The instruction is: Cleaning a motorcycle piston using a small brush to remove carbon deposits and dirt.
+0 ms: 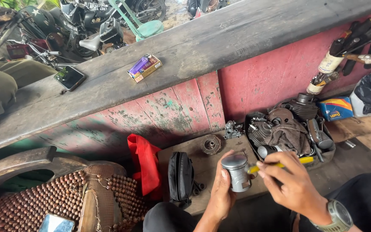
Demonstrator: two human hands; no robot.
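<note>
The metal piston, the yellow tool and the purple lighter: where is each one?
metal piston [238, 172]: head view, on its grey side wall, held in the left hand [221, 193].
yellow tool [305, 160]: head view, on its free yellow end, gripped by the right hand [290, 184].
purple lighter [138, 65]: head view, on its body.

Two hands were in view, the left hand and the right hand. There was one metal piston, one yellow-handled tool, one wristwatch, two phones, one lighter on one small box, one black pouch, one red cloth and one tray of engine parts.
</note>
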